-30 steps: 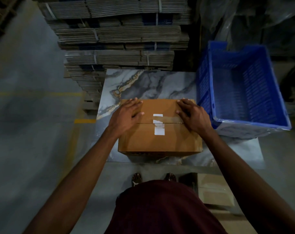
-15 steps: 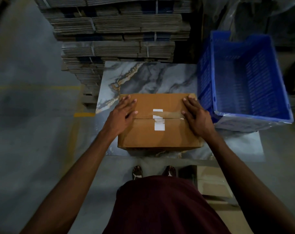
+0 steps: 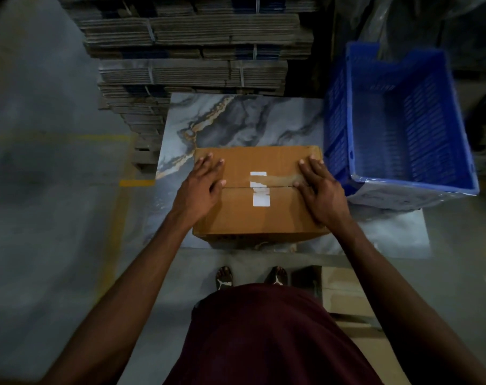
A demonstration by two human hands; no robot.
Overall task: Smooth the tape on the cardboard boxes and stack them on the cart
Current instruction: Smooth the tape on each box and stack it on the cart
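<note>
A closed brown cardboard box (image 3: 258, 215) sits on a marble-patterned slab (image 3: 244, 120) in front of me. Clear tape (image 3: 283, 179) runs along its centre seam, and a white label (image 3: 260, 188) crosses the seam in the middle. My left hand (image 3: 201, 187) lies flat on the left end of the box top, fingers straight. My right hand (image 3: 321, 190) presses flat on the right end, its thumb on the tape by the seam. Both hands rest on the box top, neither gripping it.
A blue plastic crate (image 3: 403, 126) stands at the right, touching the box's right side. Bundles of flattened cardboard (image 3: 194, 51) are stacked behind the slab. Another cardboard box (image 3: 344, 293) lies on the floor by my right foot. Grey floor with yellow lines spreads left.
Both hands have slid outward along the seam, from near the label toward the box's ends. The box has not moved.
</note>
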